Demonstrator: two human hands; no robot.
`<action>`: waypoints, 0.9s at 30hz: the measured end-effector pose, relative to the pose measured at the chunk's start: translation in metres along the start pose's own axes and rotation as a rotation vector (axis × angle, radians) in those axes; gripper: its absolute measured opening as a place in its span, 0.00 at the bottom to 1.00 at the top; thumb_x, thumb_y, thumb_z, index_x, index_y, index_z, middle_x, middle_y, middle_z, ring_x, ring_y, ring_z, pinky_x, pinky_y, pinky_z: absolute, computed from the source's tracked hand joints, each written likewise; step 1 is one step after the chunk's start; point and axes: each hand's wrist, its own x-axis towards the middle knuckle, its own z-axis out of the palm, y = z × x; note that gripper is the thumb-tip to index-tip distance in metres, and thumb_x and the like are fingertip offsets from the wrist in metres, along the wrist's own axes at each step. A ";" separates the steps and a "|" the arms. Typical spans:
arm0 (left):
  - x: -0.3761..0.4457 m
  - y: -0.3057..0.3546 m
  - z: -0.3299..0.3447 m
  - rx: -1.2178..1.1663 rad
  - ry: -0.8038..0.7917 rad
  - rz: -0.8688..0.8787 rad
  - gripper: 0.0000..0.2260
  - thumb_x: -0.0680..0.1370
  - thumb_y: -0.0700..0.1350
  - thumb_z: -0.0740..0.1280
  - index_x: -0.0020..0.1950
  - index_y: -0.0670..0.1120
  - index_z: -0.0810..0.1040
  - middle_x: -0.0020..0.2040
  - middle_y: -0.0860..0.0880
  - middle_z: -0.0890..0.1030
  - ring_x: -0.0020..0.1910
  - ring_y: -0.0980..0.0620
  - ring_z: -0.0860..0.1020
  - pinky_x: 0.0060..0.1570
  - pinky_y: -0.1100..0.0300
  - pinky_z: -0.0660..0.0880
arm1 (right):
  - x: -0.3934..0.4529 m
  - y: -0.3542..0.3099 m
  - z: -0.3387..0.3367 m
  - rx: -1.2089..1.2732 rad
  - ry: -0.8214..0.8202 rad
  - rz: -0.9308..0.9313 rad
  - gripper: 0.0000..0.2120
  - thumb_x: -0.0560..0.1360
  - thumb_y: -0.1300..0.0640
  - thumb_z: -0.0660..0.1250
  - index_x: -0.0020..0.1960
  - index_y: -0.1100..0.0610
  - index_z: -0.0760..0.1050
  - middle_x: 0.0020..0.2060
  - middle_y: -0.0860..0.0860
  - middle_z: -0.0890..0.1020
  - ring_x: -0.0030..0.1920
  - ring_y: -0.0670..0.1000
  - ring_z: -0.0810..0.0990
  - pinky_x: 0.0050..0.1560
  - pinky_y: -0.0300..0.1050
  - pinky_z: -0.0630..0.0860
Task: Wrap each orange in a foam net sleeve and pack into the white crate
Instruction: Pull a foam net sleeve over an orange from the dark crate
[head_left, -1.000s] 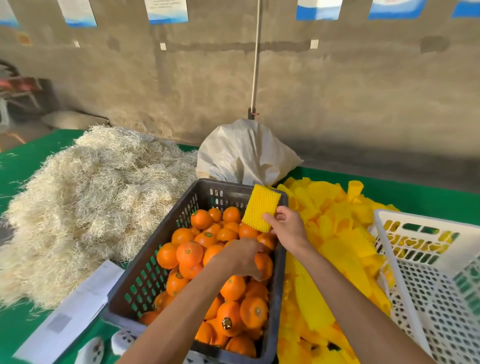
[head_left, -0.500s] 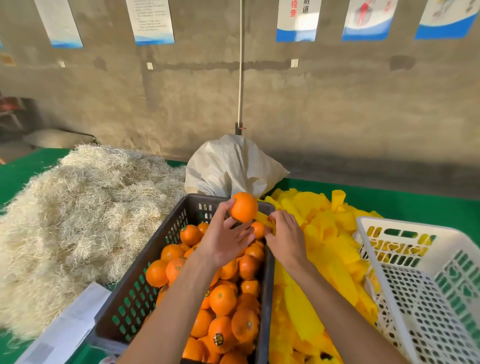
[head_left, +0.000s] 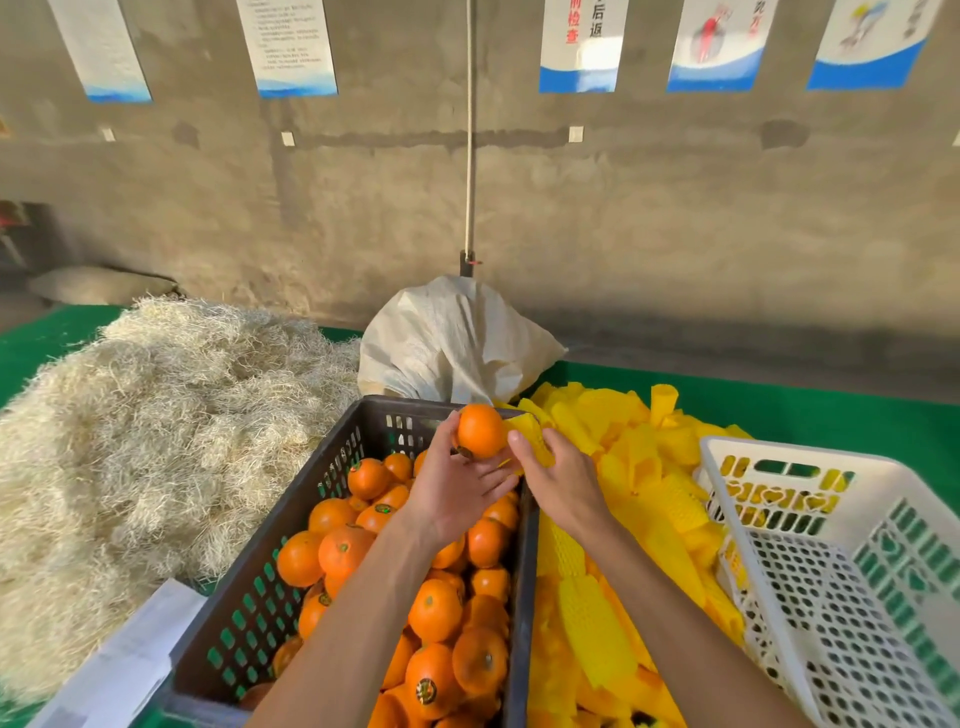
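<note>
Hands first: your left hand (head_left: 457, 488) has one orange (head_left: 480, 431) pinched between thumb and fingertips, palm up, fingers only part curled, raised above the far end of the dark crate (head_left: 291, 525). Your right hand (head_left: 558, 480) is curled round one yellow foam net sleeve (head_left: 530, 434), holding it right against the orange's right side; sleeve touches the fruit but you can't tell from here if the orange has entered the sleeve mouth. Both hands sit close together, fingertips nearly meeting under the orange.

Counts:
- dark crate: one, under your left forearm, loaded with loose oranges (head_left: 436, 608), roughly two dozen visible, more hidden beneath.
- white crate (head_left: 831, 525): one, at your right, tilted toward you. No wrapped fruit visible in the part that shows.
- loose yellow sleeves (head_left: 623, 519): one big heap between the two crates, too many to count.
- straw-like packing fibre (head_left: 156, 441): one large pile left of the dark crate.
- white woven sack (head_left: 452, 343): one, behind the dark crate.
- white paper (head_left: 124, 670): a sheet or two at the near left corner.

All of it sits on the green tabletop (head_left: 831, 415).
</note>
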 end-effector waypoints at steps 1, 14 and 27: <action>0.001 -0.002 0.000 0.018 -0.020 -0.006 0.36 0.80 0.67 0.60 0.75 0.39 0.69 0.68 0.41 0.80 0.70 0.43 0.76 0.72 0.48 0.70 | 0.001 -0.002 0.000 0.021 -0.008 0.033 0.26 0.78 0.29 0.57 0.57 0.49 0.79 0.47 0.43 0.80 0.48 0.42 0.76 0.44 0.40 0.70; 0.014 -0.004 -0.015 -0.050 0.047 -0.083 0.36 0.72 0.73 0.64 0.53 0.41 0.87 0.50 0.47 0.83 0.52 0.49 0.79 0.52 0.53 0.79 | 0.007 0.007 -0.017 0.620 -0.374 0.114 0.18 0.80 0.41 0.66 0.53 0.54 0.86 0.49 0.55 0.87 0.54 0.53 0.86 0.54 0.50 0.84; 0.009 -0.005 -0.021 0.090 0.048 -0.074 0.41 0.68 0.71 0.74 0.67 0.40 0.81 0.60 0.41 0.83 0.61 0.43 0.80 0.63 0.48 0.77 | 0.006 -0.005 -0.003 0.016 -0.088 -0.083 0.06 0.78 0.48 0.68 0.45 0.49 0.79 0.39 0.44 0.81 0.40 0.45 0.79 0.39 0.44 0.77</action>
